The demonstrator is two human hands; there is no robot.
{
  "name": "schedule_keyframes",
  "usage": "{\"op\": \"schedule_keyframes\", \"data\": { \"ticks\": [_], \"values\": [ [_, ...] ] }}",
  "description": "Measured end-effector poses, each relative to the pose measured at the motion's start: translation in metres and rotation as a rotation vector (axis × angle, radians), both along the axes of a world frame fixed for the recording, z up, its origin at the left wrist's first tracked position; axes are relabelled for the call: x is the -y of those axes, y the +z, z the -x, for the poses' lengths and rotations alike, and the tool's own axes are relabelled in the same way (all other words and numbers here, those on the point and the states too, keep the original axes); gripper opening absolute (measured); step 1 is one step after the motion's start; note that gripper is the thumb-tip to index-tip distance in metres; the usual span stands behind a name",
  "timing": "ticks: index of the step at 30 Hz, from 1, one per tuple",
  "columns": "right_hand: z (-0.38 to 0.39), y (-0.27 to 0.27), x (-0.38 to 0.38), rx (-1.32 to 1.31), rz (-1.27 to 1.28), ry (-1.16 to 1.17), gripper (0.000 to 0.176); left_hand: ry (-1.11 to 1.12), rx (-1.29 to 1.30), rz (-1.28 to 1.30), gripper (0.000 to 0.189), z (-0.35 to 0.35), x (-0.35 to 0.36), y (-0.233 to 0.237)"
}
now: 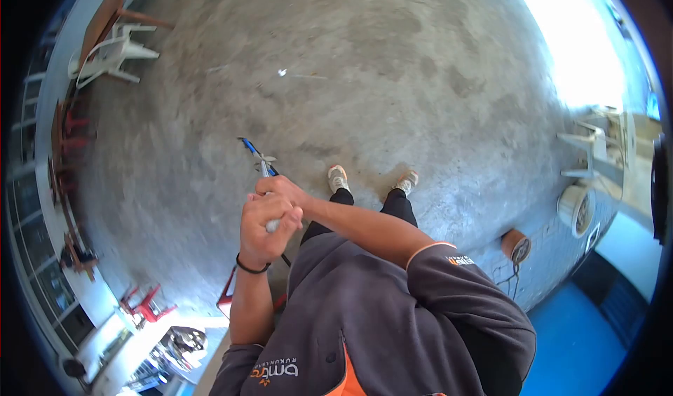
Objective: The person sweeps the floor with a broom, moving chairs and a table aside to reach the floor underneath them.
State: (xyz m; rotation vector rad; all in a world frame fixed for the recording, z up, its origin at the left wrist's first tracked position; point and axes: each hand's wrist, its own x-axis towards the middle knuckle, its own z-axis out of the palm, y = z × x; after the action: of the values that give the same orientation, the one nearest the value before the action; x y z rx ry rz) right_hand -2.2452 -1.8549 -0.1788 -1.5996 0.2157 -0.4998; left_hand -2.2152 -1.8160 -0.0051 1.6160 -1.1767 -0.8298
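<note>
My left hand (264, 223), with a black band at the wrist, is wrapped round the upper end of a light grey pole (272, 225). Just beyond it, my right hand (282, 187) grips the same pole, and the two hands touch. The pole slants away from me toward the floor. A blue and black head (249, 145) shows at its far end, low over the grey concrete. My hands hide much of the shaft.
White chairs (116, 54) and a brown table (105, 14) stand at the upper left. Red stools (147, 305) are at the lower left. A white bucket (576, 210) and a brown pot (516, 244) are at right. A small white scrap (282, 72) lies on the floor ahead.
</note>
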Motion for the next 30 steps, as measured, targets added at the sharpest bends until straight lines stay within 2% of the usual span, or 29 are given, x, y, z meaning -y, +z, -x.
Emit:
{"op": "schedule_keyframes", "data": {
  "ticks": [2,5,6,8,9,10,13,14,17,19,20,21,23,25,28,30],
  "values": [
    [-0.031,-0.026,-0.014,0.023,0.089,0.044,0.018,0.123,-0.081,0.022,0.031,-0.024,-0.015,-0.030],
    [-0.044,-0.057,-0.013,-0.010,0.033,0.133,0.017,0.159,-0.092,0.182,0.031,-0.050,-0.024,-0.091],
    [-0.045,-0.077,-0.018,0.060,0.120,0.071,0.016,0.194,-0.141,0.155,0.029,-0.050,-0.026,-0.102],
    [-0.023,-0.091,-0.009,0.037,0.221,-0.068,0.016,0.249,-0.239,0.103,0.026,-0.043,-0.025,-0.114],
    [-0.010,-0.094,-0.001,0.028,0.273,-0.145,0.016,0.226,-0.261,0.104,0.025,-0.035,-0.022,-0.115],
    [0.006,-0.092,0.014,-0.175,0.136,-0.011,0.016,0.195,-0.283,0.108,0.025,-0.022,-0.016,-0.113],
    [0.054,-0.077,0.049,-0.119,0.188,-0.012,0.017,0.036,-0.320,0.108,0.022,0.017,0.013,-0.099],
    [0.074,-0.068,0.064,-0.184,0.238,0.003,0.016,-0.028,-0.326,0.107,0.022,0.030,0.024,-0.096],
    [0.133,-0.079,0.100,-0.190,0.262,-0.011,0.021,-0.105,-0.384,0.121,0.024,0.067,0.050,-0.099],
    [0.171,-0.071,0.132,-0.265,0.293,-0.080,0.022,-0.137,-0.413,0.079,0.025,0.095,0.072,-0.111],
    [0.190,-0.084,0.142,-0.353,0.369,-0.122,0.021,-0.153,-0.423,0.058,0.026,0.109,0.083,-0.119],
    [0.209,-0.101,0.156,-0.336,0.339,-0.152,0.015,-0.172,-0.404,0.045,0.026,0.124,0.096,-0.127],
    [0.239,-0.091,0.184,-0.323,0.365,-0.222,0.018,-0.234,-0.359,0.055,0.027,0.153,0.125,-0.144],
    [0.258,-0.085,0.205,-0.380,0.401,-0.279,0.020,-0.285,-0.319,0.120,0.026,0.170,0.157,-0.147],
    [0.265,-0.073,0.229,-0.427,0.600,-0.277,0.022,-0.262,-0.324,0.225,0.023,0.181,0.192,-0.135],
    [0.260,-0.070,0.232,-0.497,0.507,-0.363,0.023,-0.251,-0.336,0.222,0.022,0.171,0.195,-0.126]
  ]
}}
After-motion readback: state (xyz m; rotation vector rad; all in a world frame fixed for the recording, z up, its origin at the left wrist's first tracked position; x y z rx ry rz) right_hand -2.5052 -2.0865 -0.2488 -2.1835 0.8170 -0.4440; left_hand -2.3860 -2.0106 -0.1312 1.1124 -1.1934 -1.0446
